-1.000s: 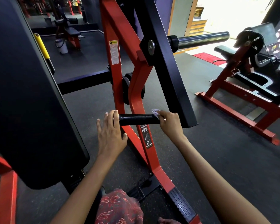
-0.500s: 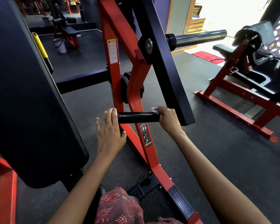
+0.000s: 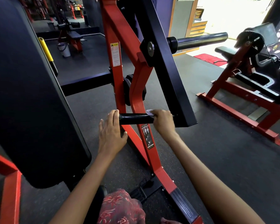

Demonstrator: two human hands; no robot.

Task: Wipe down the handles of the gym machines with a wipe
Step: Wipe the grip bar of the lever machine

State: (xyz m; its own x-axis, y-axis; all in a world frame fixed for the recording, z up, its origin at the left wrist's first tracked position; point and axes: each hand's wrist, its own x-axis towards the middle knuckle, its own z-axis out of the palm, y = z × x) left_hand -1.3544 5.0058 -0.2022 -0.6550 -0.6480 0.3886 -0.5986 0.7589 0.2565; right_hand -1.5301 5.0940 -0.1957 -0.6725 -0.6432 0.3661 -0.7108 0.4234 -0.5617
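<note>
Both our hands meet the black handle [image 3: 135, 118] jutting from the red machine frame [image 3: 118, 38]: our left hand [image 3: 111, 133] lies flat with straight fingers over its free end, while our right hand [image 3: 162, 121] curls round its far end, pinching the white wipe [image 3: 149, 112] against it.

The right hand [image 3: 162, 121] covers most of the wipe [image 3: 149, 112] — only a white corner shows — and the handle's [image 3: 135, 118] right end. The warning label [image 3: 115, 54] is too small to read. The black pad [image 3: 27, 88] runs off the left edge.
</note>
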